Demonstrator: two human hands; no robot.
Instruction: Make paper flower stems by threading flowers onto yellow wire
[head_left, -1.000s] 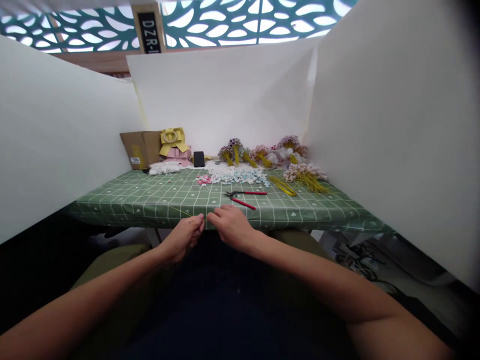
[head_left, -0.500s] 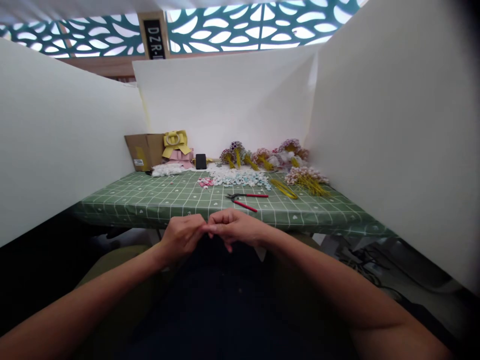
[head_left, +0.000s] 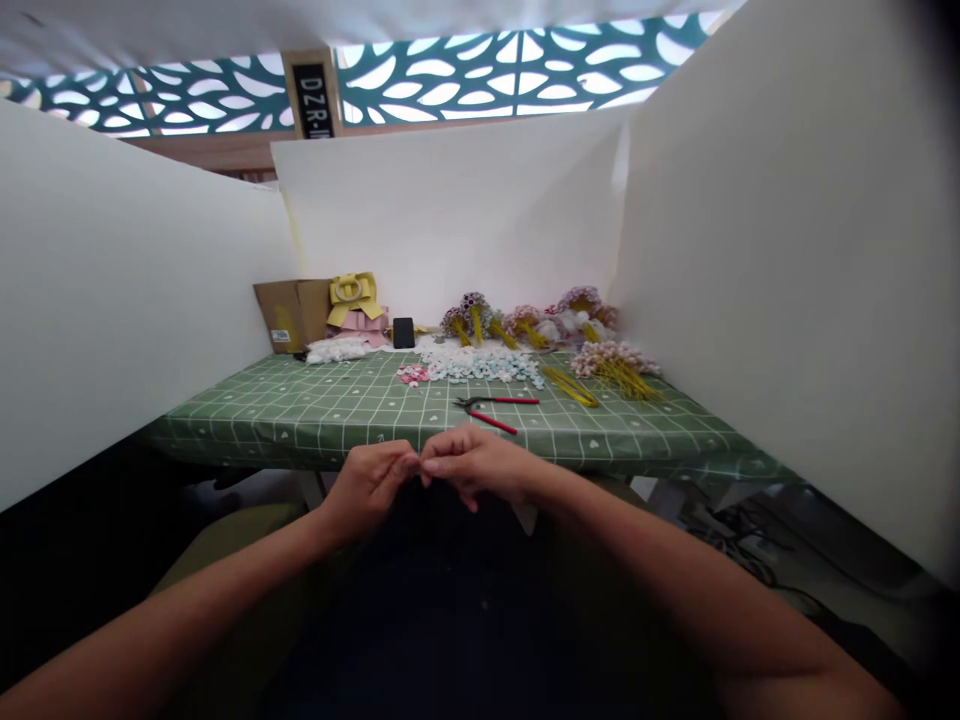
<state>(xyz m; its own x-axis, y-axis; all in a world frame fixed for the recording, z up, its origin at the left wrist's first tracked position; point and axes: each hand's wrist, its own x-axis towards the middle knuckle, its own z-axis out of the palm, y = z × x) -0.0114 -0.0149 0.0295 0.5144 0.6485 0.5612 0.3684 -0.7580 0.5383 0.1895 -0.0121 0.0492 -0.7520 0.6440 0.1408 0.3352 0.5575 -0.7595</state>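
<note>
My left hand (head_left: 375, 484) and my right hand (head_left: 476, 464) meet fingertip to fingertip just in front of the table's near edge. Both are closed in a pinch; whatever lies between the fingertips is too small or hidden to make out. Beyond them on the table lie pliers (head_left: 495, 408) with red handles, jaws pointing left and handles spread. Farther back is a spread of small white and pale blue pieces (head_left: 487, 368), with a little heap of pink pieces (head_left: 412, 374) at its left. A bent bundle of yellow-green stems (head_left: 571, 386) rests right of the pliers.
A green checked cloth (head_left: 315, 405) covers the table. Bead-headed stem bunches (head_left: 619, 365) lie at the right and along the back. A cardboard box (head_left: 294, 315), yellow bow (head_left: 352, 300), pink bow (head_left: 361, 327) and black phone-like object (head_left: 403, 333) stand back left. White panels (head_left: 450, 215) enclose three sides.
The view has tilted up slightly, so everything sits a little lower. My fingertips have shifted slightly and the left thumb shows more; both hands stay pinched together.
</note>
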